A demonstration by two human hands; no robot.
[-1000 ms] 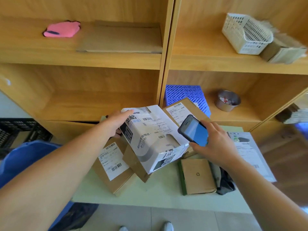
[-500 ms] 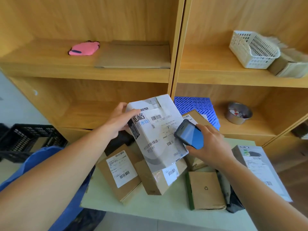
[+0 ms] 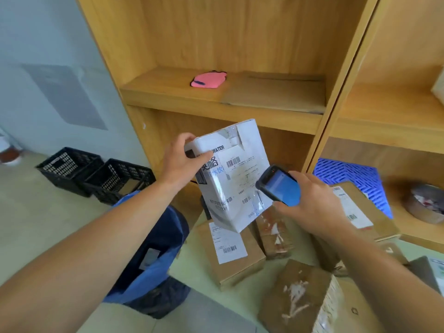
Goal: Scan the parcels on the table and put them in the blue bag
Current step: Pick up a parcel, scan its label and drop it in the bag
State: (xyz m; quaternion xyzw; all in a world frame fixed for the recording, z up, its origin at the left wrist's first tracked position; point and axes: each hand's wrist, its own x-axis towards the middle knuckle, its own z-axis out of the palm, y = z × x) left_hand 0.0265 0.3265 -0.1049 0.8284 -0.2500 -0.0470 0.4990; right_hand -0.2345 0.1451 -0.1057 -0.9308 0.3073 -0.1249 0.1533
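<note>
My left hand point(image 3: 181, 162) grips the top left corner of a white water-carton parcel point(image 3: 236, 188), lifted above the table with its barcode label facing me. My right hand point(image 3: 314, 203) holds a handheld scanner point(image 3: 280, 186) with a blue screen against the parcel's right edge. The blue bag point(image 3: 153, 251) stands open on the floor below my left forearm, left of the table. Several brown cardboard parcels lie on the pale green table point(image 3: 192, 263): one with a white label point(image 3: 231, 253), a taped one point(image 3: 275, 236), and another at the front point(image 3: 300, 299).
A wooden shelf unit point(image 3: 319, 126) stands right behind the table, holding a pink item point(image 3: 208, 80), flat cardboard, a blue plastic mat point(image 3: 353, 174) and a metal bowl point(image 3: 425, 204). Two black crates point(image 3: 96, 174) sit on the floor at left.
My view has swung left and down toward the blue bag. The white parcel has risen more upright, carried leftward by my left hand, and the scanner stays at its right edge.
</note>
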